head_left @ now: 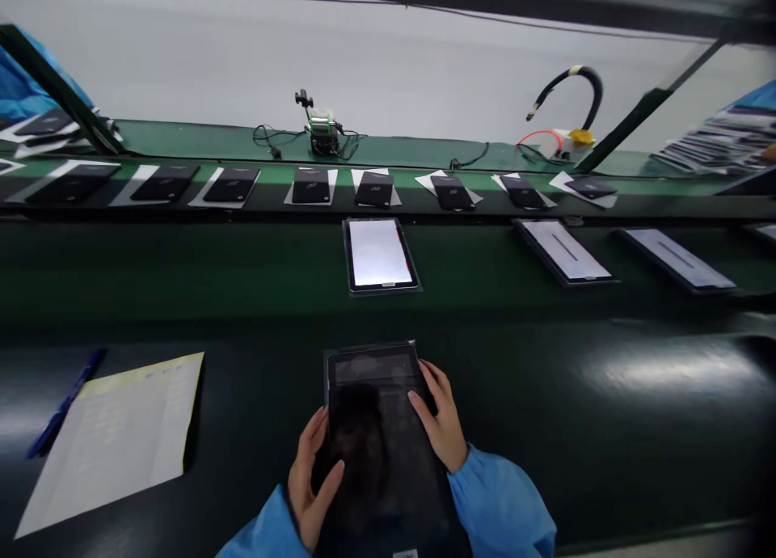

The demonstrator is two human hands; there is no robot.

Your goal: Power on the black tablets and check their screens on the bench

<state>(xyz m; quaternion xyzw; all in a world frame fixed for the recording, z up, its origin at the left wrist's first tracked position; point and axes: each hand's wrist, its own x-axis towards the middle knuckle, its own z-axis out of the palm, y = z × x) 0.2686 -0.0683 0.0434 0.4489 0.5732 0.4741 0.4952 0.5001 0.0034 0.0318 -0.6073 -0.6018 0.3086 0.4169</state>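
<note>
A dark tablet (381,429) with its screen off lies on the near black bench surface, right in front of me. My left hand (310,481) grips its lower left edge, thumb across the glass. My right hand (441,420) rests on its right edge with fingers curled onto the screen. Both sleeves are blue. The lower end of the tablet runs out of the frame.
A lit tablet (379,255) lies on the green belt, two more (563,251) (679,259) to the right. Several black cases on white sheets (311,186) line the far belt. A paper form (115,437) and blue pen (61,404) lie at left. A stack of tablets (709,141) at far right.
</note>
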